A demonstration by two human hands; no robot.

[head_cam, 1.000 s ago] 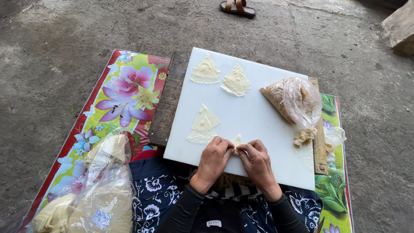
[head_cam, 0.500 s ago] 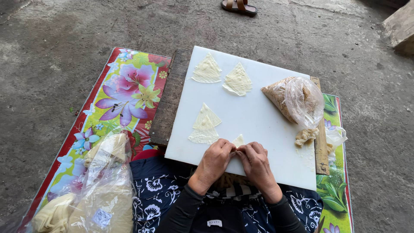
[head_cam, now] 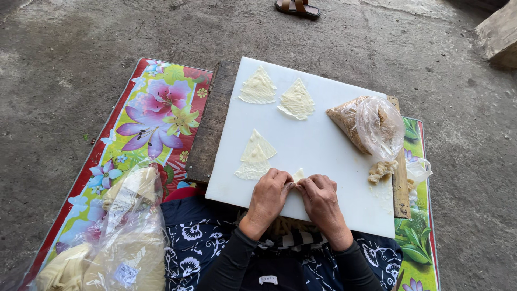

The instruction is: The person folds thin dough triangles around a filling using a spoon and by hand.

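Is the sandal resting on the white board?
No, the sandal lies on the concrete floor, well beyond the white board.

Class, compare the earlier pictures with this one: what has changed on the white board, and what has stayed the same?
Almost nothing. The left hand and right hand stay pressed together on the small wrapper piece at the near edge of the white board. The three folded triangles and filling bag have not moved.

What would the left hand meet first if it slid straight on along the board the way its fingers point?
Probably the small folded wrapper already pinched at the left hand's fingertips, then the right hand; depth is unclear.
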